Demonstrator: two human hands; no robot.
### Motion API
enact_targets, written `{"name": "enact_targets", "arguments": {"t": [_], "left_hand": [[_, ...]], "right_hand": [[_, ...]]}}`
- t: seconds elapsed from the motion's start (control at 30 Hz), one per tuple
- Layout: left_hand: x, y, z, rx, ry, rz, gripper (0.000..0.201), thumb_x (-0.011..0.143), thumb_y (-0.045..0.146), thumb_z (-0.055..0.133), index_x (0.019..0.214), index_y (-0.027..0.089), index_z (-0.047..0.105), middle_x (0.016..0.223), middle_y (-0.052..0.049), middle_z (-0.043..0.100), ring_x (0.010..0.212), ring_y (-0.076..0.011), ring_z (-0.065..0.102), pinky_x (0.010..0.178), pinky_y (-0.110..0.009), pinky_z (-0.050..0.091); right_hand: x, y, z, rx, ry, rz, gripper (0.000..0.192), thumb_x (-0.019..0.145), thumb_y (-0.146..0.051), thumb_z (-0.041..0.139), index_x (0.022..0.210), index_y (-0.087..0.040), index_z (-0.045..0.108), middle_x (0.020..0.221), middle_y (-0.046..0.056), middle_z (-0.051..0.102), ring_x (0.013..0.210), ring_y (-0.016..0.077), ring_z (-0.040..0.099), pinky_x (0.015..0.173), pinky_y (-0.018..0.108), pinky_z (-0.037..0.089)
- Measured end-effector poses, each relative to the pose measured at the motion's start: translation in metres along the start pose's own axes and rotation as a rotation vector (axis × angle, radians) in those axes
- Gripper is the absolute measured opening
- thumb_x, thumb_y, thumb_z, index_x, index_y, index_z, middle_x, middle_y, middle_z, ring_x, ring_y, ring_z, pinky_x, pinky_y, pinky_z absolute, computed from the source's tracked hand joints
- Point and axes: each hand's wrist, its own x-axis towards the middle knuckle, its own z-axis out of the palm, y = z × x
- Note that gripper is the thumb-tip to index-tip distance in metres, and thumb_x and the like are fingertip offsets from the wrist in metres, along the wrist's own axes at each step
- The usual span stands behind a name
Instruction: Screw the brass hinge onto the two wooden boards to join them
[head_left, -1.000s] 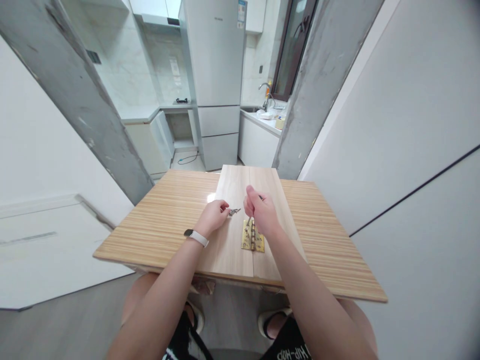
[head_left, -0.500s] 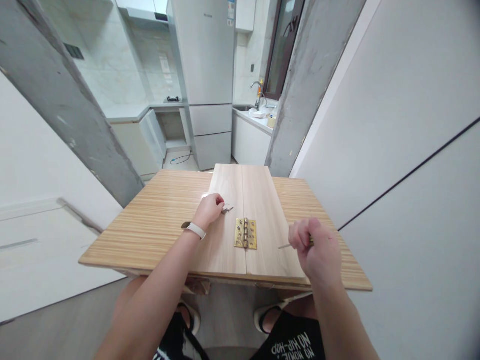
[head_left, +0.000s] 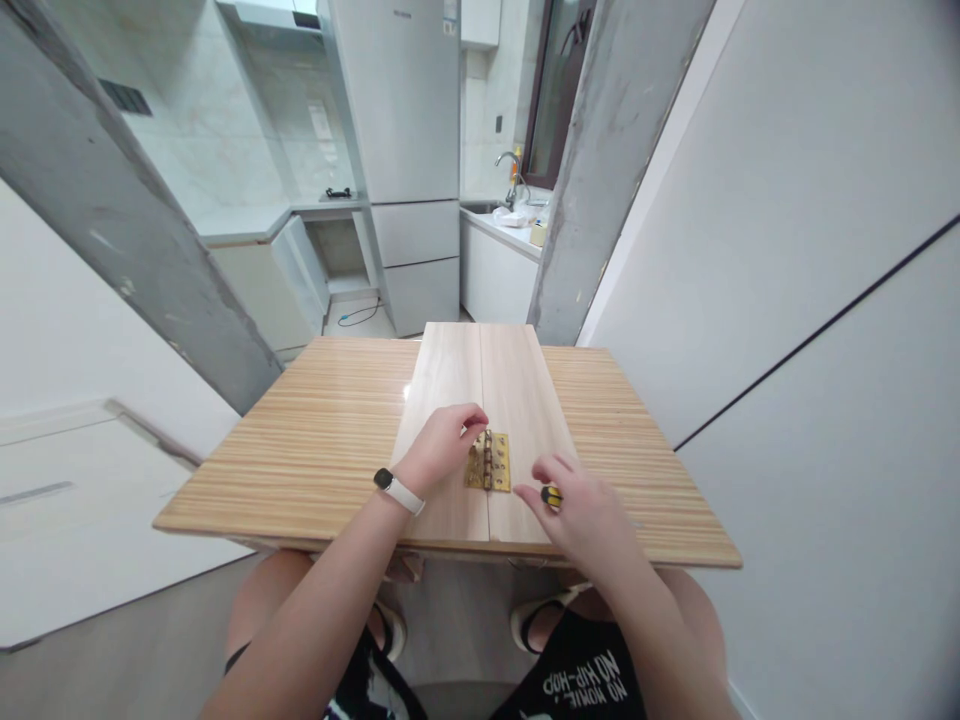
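Observation:
A brass butterfly hinge [head_left: 498,464] lies unfolded across the seam between two pale wooden boards [head_left: 517,380]. My left hand [head_left: 448,440] reaches over the hinge's upper left part, thumb and fingertips pinched together; whatever is between them is too small to make out. To the right of the hinge, my right hand [head_left: 589,500] keeps a screwdriver [head_left: 553,496] in the palm, its yellow and black handle end showing. The thumb and forefinger of that hand stretch toward the hinge, apart from each other. The screwdriver's shaft is hidden by the hand.
The boards lie on a striped wooden table [head_left: 322,430]. My legs are under its near edge. A white panel [head_left: 810,250] stands close on the right. Beyond the table are a fridge [head_left: 412,110] and a sink counter [head_left: 499,240].
My left hand has moved right from the small screws on the left board to the hinge. My right hand has come left toward the hinge, loosening its fist and turning the screwdriver.

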Motion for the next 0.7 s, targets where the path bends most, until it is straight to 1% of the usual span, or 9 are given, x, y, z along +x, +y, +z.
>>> {"name": "enact_targets", "arguments": {"t": [0.03,0.1,0.13,0.2,0.27,0.37,0.47,0.6,0.7], "left_hand": [[0.0,-0.001,0.002,0.01,0.015,-0.003,0.015,0.096,0.014,0.059,0.094,0.02,0.073,0.094,-0.004,0.077,0.088,-0.0187,0.07,0.081,-0.029,0.052],[0.001,-0.004,0.006,0.017,0.015,-0.023,0.015,0.096,0.013,0.058,0.092,0.019,0.071,0.092,-0.004,0.076,0.088,-0.0188,0.07,0.079,-0.029,0.052],[0.001,-0.005,0.008,0.015,0.007,-0.04,0.014,0.096,0.013,0.058,0.091,0.019,0.07,0.092,-0.004,0.076,0.087,-0.0188,0.07,0.079,-0.029,0.052],[0.0,-0.008,0.013,0.007,-0.002,-0.078,0.013,0.096,0.014,0.058,0.091,0.019,0.068,0.091,-0.004,0.076,0.086,-0.0188,0.07,0.077,-0.028,0.052],[0.0,-0.009,0.017,0.006,0.002,-0.109,0.011,0.097,0.017,0.059,0.091,0.019,0.067,0.09,-0.004,0.076,0.084,-0.0188,0.069,0.076,-0.028,0.052],[-0.001,-0.01,0.019,0.0,0.01,-0.13,0.009,0.098,0.018,0.06,0.093,0.02,0.066,0.09,-0.004,0.076,0.084,-0.0188,0.07,0.075,-0.028,0.053],[0.0,-0.011,0.02,-0.015,0.009,-0.135,0.009,0.099,0.018,0.059,0.093,0.02,0.067,0.091,-0.004,0.076,0.084,-0.0188,0.071,0.075,-0.028,0.053],[0.001,-0.013,0.02,-0.015,0.011,-0.138,0.01,0.099,0.019,0.06,0.093,0.02,0.067,0.09,-0.005,0.077,0.084,-0.019,0.071,0.075,-0.028,0.054],[0.001,-0.014,0.02,-0.002,0.017,-0.13,0.01,0.099,0.018,0.06,0.093,0.02,0.068,0.09,-0.005,0.077,0.085,-0.019,0.071,0.076,-0.028,0.053]], "right_hand": [[0.002,-0.003,0.008,-0.064,-0.057,-0.018,0.022,0.101,-0.043,0.064,0.104,-0.022,0.07,0.107,0.007,0.073,0.084,0.0212,0.069,0.07,0.032,0.046],[0.005,-0.008,0.027,-0.159,-0.106,0.01,0.032,0.1,-0.044,0.064,0.126,-0.025,0.07,0.134,0.011,0.069,0.096,0.0235,0.073,0.076,0.033,0.051],[0.005,-0.011,0.035,-0.197,-0.105,0.046,0.038,0.101,-0.049,0.063,0.131,-0.026,0.069,0.143,0.012,0.065,0.1,0.0249,0.074,0.078,0.034,0.054],[0.005,-0.015,0.05,-0.25,-0.099,0.109,0.05,0.1,-0.058,0.059,0.14,-0.029,0.066,0.152,0.013,0.06,0.103,0.0276,0.075,0.081,0.037,0.057],[0.004,-0.017,0.06,-0.283,-0.101,0.147,0.057,0.1,-0.063,0.056,0.146,-0.03,0.062,0.154,0.014,0.059,0.102,0.029,0.076,0.081,0.04,0.058],[0.002,-0.017,0.067,-0.313,-0.106,0.178,0.055,0.101,-0.061,0.054,0.146,-0.031,0.064,0.154,0.012,0.06,0.099,0.029,0.078,0.08,0.04,0.06],[0.002,-0.015,0.068,-0.308,-0.101,0.193,0.05,0.103,-0.059,0.052,0.14,-0.031,0.07,0.155,0.011,0.06,0.099,0.0284,0.078,0.082,0.04,0.061],[0.003,-0.017,0.067,-0.289,-0.095,0.205,0.048,0.101,-0.057,0.056,0.137,-0.031,0.072,0.155,0.011,0.061,0.1,0.0274,0.078,0.085,0.039,0.061],[0.004,-0.019,0.066,-0.294,-0.095,0.216,0.046,0.101,-0.056,0.056,0.136,-0.032,0.073,0.155,0.01,0.061,0.098,0.0272,0.078,0.084,0.039,0.061]]}}
